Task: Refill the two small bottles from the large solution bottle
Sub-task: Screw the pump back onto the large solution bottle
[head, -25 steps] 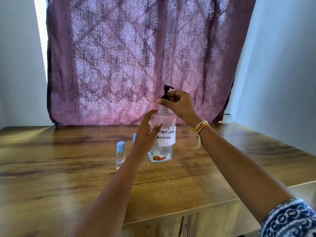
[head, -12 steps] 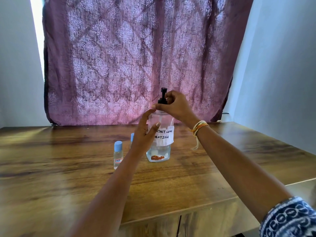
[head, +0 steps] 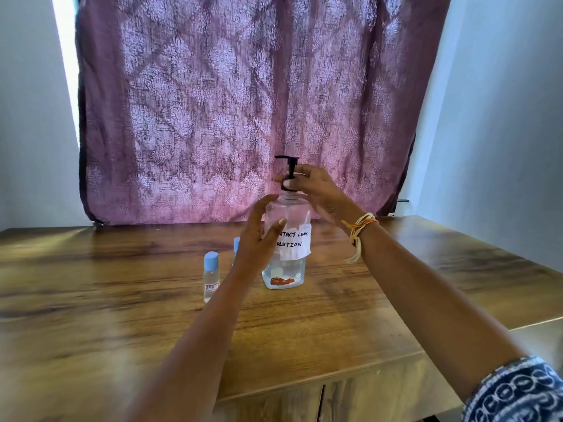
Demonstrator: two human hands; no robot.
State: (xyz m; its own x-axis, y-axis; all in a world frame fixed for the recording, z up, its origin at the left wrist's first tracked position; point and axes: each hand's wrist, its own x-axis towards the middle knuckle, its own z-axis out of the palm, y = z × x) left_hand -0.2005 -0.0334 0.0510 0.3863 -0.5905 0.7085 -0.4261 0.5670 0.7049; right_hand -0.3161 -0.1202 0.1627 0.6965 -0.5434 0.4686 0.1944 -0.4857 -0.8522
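Observation:
The large clear solution bottle [head: 288, 239] stands upright on the wooden table [head: 122, 300], with a white handwritten label and a black pump head [head: 288, 170]. My left hand [head: 259, 239] wraps around the bottle's left side. My right hand [head: 316, 190] pinches the black pump collar at the neck. A small bottle with a light blue cap [head: 211, 277] stands left of the large one. A second small bottle [head: 236, 245] shows only its blue cap behind my left wrist.
A purple patterned curtain [head: 228, 102] hangs behind the table, between pale walls. The table's front edge [head: 304, 388] runs below my arms, with cabinet doors under it. A thread bracelet [head: 358, 229] circles my right wrist.
The pump nozzle has turned, from pointing right, through facing away, to pointing left. My right hand stays on the collar and my left hand stays on the bottle.

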